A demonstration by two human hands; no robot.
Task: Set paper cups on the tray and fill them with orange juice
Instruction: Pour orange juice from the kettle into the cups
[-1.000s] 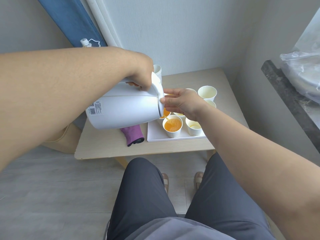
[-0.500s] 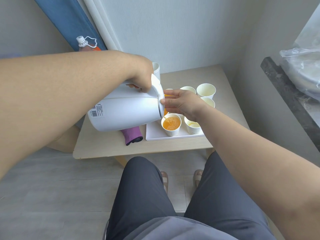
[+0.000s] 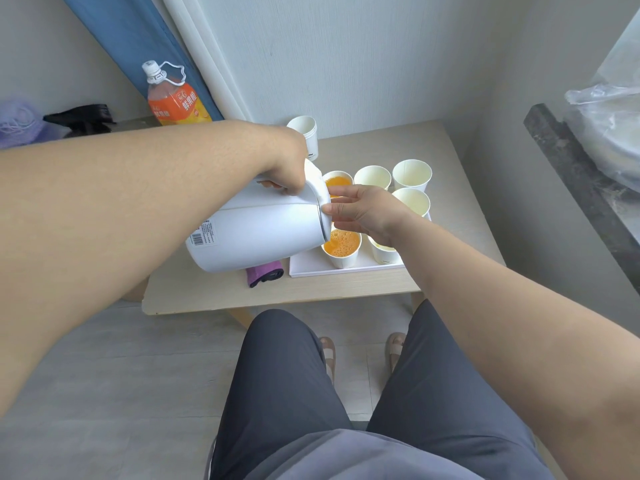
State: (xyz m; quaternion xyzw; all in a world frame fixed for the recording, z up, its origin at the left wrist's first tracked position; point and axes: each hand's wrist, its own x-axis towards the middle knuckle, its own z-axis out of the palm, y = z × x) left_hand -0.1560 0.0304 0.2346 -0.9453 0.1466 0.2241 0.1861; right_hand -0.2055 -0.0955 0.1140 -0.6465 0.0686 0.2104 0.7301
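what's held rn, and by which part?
Left hand grips the white jug at its handle near the lid. Right hand only touches the lid's edge with straight fingers.

A pale wooden table point(image 3: 346, 289) stands in a corner of grey-white walls. On its near left part lies a rolled purple cloth point(image 3: 265, 274) with a black edge. Behind, a blue curtain point(image 3: 138, 39) hangs beside a white one point(image 3: 194, 46). Far left sit a black bundle point(image 3: 81, 119) and a fuzzy lilac heap point(image 3: 19, 121). At right, a dark stone counter point(image 3: 581, 188) bears clear plastic wrap point(image 3: 609, 126). 2 tan sandals point(image 3: 328, 355) rest on the grey floor point(image 3: 104, 393).
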